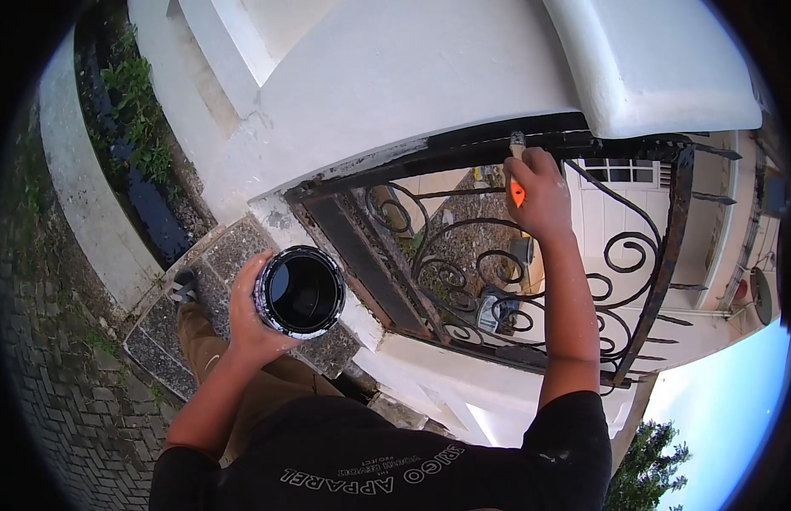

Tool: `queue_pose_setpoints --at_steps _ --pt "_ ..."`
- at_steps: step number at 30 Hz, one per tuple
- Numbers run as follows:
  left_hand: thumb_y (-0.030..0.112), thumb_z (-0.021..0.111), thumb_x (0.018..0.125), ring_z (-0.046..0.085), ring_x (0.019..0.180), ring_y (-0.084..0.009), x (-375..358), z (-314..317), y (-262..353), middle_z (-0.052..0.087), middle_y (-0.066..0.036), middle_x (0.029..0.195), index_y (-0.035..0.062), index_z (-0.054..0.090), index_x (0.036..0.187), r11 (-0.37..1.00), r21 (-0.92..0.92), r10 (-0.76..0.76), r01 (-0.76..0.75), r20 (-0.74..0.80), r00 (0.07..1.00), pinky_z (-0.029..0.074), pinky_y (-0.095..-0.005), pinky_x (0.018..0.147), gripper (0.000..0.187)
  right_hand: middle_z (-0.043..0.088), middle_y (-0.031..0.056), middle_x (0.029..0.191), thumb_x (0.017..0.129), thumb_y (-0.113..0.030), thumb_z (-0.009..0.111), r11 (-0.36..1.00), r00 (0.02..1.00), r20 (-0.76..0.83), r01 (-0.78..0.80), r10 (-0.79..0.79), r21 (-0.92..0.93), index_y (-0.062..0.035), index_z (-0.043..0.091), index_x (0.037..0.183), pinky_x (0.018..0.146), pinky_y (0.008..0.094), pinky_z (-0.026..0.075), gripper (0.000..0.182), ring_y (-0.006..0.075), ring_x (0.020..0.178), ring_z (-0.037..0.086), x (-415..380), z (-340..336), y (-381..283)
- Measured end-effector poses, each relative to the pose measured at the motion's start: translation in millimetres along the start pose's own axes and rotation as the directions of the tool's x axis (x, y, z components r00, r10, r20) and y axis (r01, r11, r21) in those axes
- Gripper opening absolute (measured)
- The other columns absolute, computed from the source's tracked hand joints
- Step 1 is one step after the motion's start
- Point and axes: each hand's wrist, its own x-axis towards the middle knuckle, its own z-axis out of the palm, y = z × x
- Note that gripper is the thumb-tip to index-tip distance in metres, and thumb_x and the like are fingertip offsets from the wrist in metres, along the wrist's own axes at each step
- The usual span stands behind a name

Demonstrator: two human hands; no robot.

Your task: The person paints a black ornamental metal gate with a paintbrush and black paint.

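Observation:
My left hand (249, 319) is wrapped around the side of an open paint can (340, 294), its rim smeared black and white and its inside dark and glossy. In my right hand (540, 192) is a paintbrush (518, 140) with an orange handle end. The brush's bristles touch, or sit very close to, the black frame bar (463, 152) of a metal gate beside the white wall. Black scrollwork (502, 264) fills the gate below my right hand, and its lower rail (378, 264) looks worn and rusty in places.
A white wall (429, 77) with a rounded ledge (659, 68) borders the gate. Pointed spikes (710, 152) stick out on the right. At left are stone slabs (233, 255), a ditch with dark water (157, 213), plants (131, 81) and brick paving (63, 383).

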Motion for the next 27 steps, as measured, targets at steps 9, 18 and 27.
queue_pose_setpoints --at_steps 9,18,27 --pt "0.029 0.101 0.055 0.054 0.131 -0.0347 -0.9 -5.8 -0.9 0.050 -0.020 0.144 0.0061 0.034 0.150 1.000 0.009 0.016 -0.017 0.019 1.000 0.042 -0.0464 0.112 0.118 0.057 0.0084 0.104 0.069 -0.006 0.076 0.997 1.000 -0.010 -0.019 0.018 -0.077 -0.0141 0.067 0.106 0.080 0.0426 0.055 0.039 0.0293 0.102 0.061 -2.3 1.0 -14.4" --pt "0.029 0.100 0.055 0.053 0.133 -0.0358 -2.7 -7.2 -4.2 0.048 -0.021 0.146 0.0047 0.035 0.149 1.000 0.026 0.015 -0.016 0.034 0.999 0.041 -0.0471 0.113 0.118 0.054 0.0120 0.094 0.069 -0.007 0.071 0.996 0.962 -0.270 0.001 -0.026 -0.094 -0.0098 0.068 0.103 0.067 0.0425 0.051 0.034 0.0320 0.086 0.058 -6.0 33.1 -41.5" --pt "0.033 0.101 0.055 0.053 0.132 -0.0360 -6.1 -9.5 -13.3 0.048 -0.022 0.145 0.0039 0.034 0.149 1.000 0.008 0.017 -0.017 0.050 0.999 0.042 -0.0467 0.112 0.119 0.057 0.0120 0.103 0.071 -0.009 0.070 0.981 0.915 -0.402 -0.101 0.027 -0.164 -0.0114 0.069 0.105 0.068 0.0409 0.051 0.034 0.0304 0.090 0.058 1.8 75.7 -38.0"
